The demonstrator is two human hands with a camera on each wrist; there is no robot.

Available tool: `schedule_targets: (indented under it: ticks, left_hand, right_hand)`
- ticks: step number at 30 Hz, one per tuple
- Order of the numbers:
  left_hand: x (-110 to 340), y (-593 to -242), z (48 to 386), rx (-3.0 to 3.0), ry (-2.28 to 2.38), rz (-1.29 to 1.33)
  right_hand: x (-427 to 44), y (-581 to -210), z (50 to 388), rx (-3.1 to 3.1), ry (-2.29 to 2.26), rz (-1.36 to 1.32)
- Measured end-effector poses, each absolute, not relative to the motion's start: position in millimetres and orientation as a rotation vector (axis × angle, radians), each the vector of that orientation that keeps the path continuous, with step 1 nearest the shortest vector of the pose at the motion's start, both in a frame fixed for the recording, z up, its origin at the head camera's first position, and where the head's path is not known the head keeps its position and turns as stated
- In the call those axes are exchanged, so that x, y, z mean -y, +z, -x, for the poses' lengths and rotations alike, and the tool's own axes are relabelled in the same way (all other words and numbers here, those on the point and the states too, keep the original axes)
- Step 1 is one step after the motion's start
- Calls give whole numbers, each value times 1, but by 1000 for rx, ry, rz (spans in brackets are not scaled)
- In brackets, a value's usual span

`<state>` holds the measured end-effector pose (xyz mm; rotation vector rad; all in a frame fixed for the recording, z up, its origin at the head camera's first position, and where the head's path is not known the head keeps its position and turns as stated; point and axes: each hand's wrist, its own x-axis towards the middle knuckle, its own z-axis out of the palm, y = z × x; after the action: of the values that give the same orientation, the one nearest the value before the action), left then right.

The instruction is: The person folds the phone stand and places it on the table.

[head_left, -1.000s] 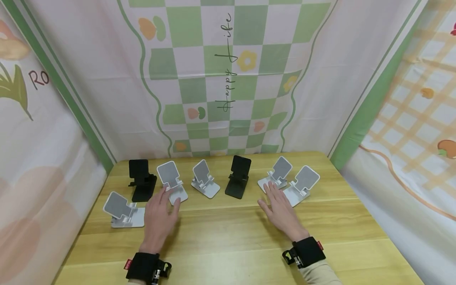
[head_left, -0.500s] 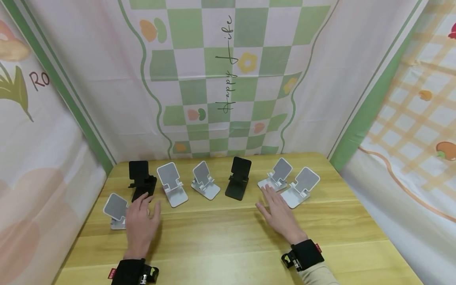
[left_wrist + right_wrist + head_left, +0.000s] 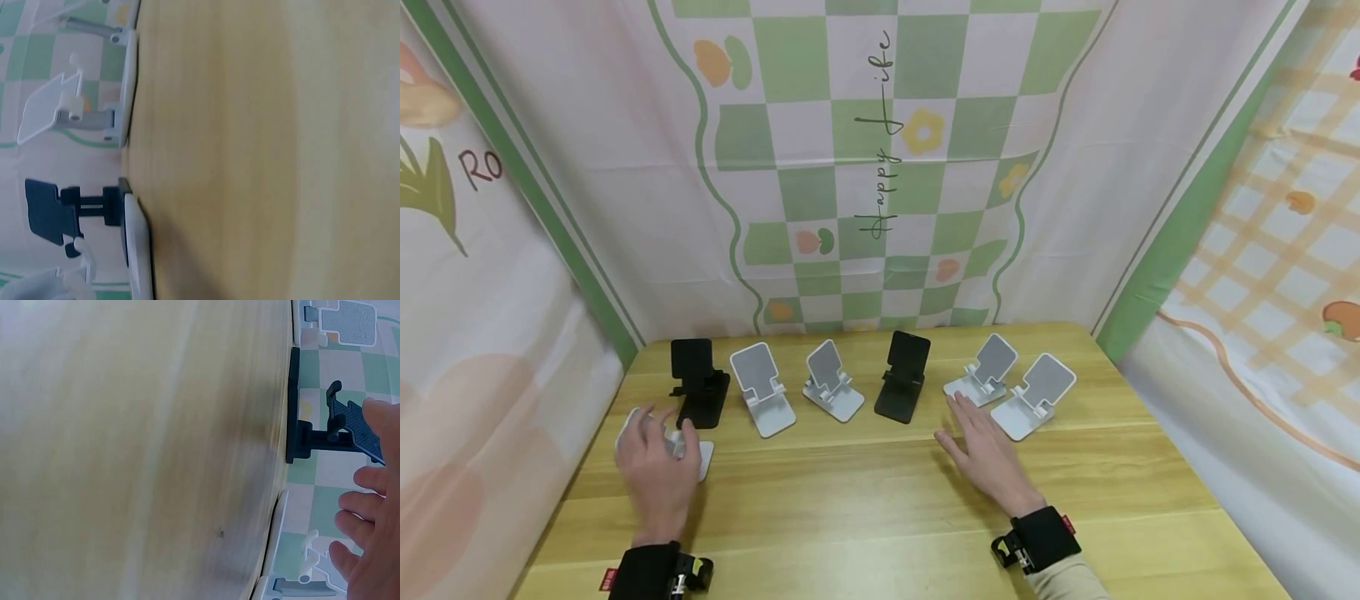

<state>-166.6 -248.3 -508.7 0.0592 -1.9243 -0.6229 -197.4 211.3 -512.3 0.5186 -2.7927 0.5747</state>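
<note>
My left hand (image 3: 657, 479) is over the leftmost white phone stand (image 3: 706, 460), its loosely bent fingers covering most of it; whether they touch it I cannot tell. That hand is out of the left wrist view, where the stand's white base (image 3: 141, 250) shows at the bottom. Just behind stands a black phone stand (image 3: 702, 408). With fingers extended, my right hand (image 3: 988, 462) lies in front of a white phone stand (image 3: 995, 358); its fingertips are near that base. To its right is another white phone stand (image 3: 1048, 379). The right hand holds nothing.
Between the hands, along the table's back, stand two white phone stands (image 3: 756, 371) (image 3: 835, 396) and a black phone stand (image 3: 906, 362). The wooden table (image 3: 850, 517) meets a checkered cloth backdrop (image 3: 865, 167); cloth also hangs at both sides.
My left hand has moved left, from the white phone stand past the black one to the leftmost white one. The right hand has stayed almost still. The phone stands have not visibly moved.
</note>
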Motion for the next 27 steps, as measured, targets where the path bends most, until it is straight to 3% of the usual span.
schedule_targets:
  ticks: [13, 27]
  left_hand:
    - [272, -491, 165, 2046, -1051, -513]
    - [275, -492, 159, 1947, -1433, -771]
  right_hand:
    - [-210, -512, 197, 2784, 586, -536]
    - [-209, -512, 198, 2797, 620, -534]
